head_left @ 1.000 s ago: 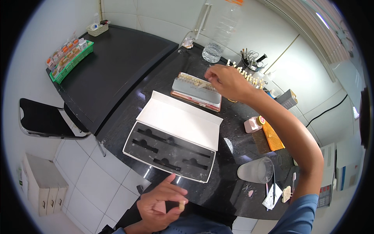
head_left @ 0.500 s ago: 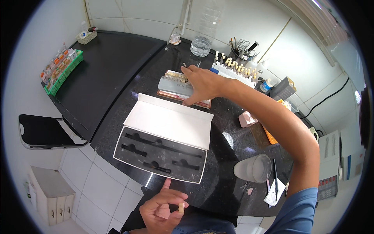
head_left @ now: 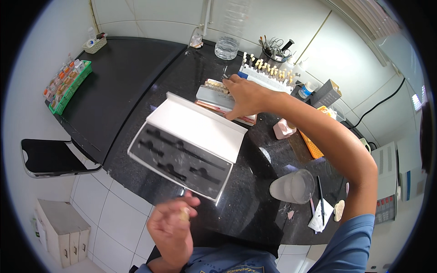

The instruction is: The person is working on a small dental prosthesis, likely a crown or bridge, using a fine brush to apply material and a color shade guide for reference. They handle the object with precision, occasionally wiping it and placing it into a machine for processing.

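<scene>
The right hand (head_left: pixel 243 95) has come down over the last second from a raised position near the back wall onto the flat grey tooth shade guide (head_left: pixel 218 96) lying on the black stone counter (head_left: pixel 136 77). Its palm and fingers are now spread on the right end of that guide, pressing or gripping it from above rather than closed around it. The small pale tabs at the guide's far left end are uncovered. The left hand (head_left: pixel 170 225) has stayed low at the near edge, fingers curled and pinching a small pale tooth-like piece (head_left: pixel 184 214) between thumb and forefinger. So the reach has ended in contact with the shade guide, while the sample waits in the other hand, well apart from it.

Between the two hands lies the open white case (head_left: pixel 189 145) with its dark foam insert, lid folded back toward the guide; its near corner sits just beside the left hand, close to the counter's edge — little slack there. Behind the right hand stands a rack of shade tabs on sticks (head_left: pixel 266 73), nearly touching the fingertips, with a cup of tools (head_left: pixel 273 48) and a glass jar (head_left: pixel 226 48) farther back. To the right are a pink block (head_left: pixel 283 129), an orange brush-like tool (head_left: pixel 312 145) and a frosted plastic cup (head_left: pixel 293 186) — a crowded side. The open room is to the left, on the bare counter toward the green tray of small bottles (head_left: pixel 66 84).
</scene>
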The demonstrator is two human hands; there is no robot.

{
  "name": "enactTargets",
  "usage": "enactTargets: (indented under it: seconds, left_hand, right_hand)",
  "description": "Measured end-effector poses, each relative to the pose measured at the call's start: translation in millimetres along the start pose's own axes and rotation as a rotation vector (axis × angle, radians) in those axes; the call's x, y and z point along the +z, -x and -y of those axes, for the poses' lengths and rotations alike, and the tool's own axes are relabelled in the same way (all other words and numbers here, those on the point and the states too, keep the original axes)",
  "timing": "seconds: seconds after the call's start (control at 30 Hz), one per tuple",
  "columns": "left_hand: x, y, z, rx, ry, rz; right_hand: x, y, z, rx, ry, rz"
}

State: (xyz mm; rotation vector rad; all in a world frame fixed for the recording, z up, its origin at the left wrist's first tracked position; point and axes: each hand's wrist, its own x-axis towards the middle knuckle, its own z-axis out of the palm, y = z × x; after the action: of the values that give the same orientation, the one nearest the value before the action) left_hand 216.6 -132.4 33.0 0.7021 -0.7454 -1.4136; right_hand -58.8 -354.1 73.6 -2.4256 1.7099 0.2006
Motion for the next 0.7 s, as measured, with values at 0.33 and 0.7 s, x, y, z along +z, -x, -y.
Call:
enactTargets:
  seconds: [0.33,0.7]
  left_hand:
    - [-6,-2,-10,0.034,-0.101,0.079]
    - [-3,2,-8,0.058,-0.043,0.045]
  right_hand:
    - [-30,32,-9,0.039,-0.048,-0.048]
    - [17,66,47,-0.105,-0.217,-0.281]
